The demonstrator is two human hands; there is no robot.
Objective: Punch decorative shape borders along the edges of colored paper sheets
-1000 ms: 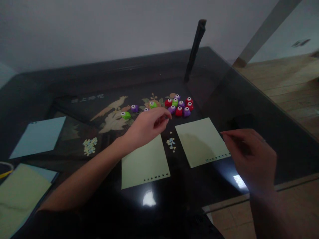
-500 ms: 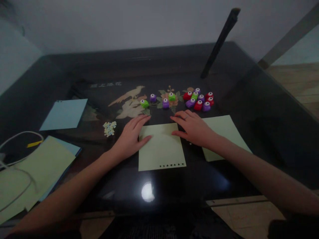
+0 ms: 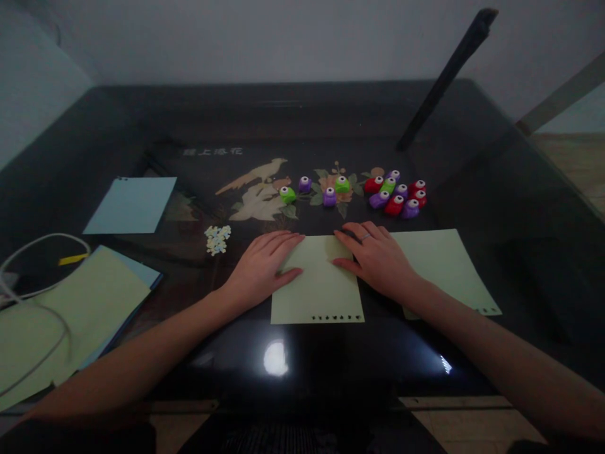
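Note:
A pale yellow-green sheet of paper [image 3: 317, 287] lies flat in front of me, with a row of small punched holes along its near edge. My left hand [image 3: 267, 261] rests at its upper left edge, fingers stretched out, palm down. Opposite it, my right hand [image 3: 375, 255], with a ring on one finger, lies on the upper right edge, thumb apart from the fingers. Neither hand grips anything. Just beyond the sheet stand green craft punches [image 3: 342, 184] and purple craft punches [image 3: 329, 197]. Left of my left hand is a small pile of punched paper pieces [image 3: 218, 240].
More craft punches, including red ones [image 3: 394, 205], cluster at the right. A second yellow-green sheet [image 3: 439, 258] lies partly under my right forearm. At the left are a blue sheet [image 3: 135, 205], stacked papers [image 3: 89, 302] and a white cable [image 3: 42, 238]. The dark glossy table [image 3: 227, 372] carries inlaid pictures.
The camera view has shifted, so most things appear further right. Both hands stay at the sheet's sides, fingers still spread, with little visible movement relative to the paper.

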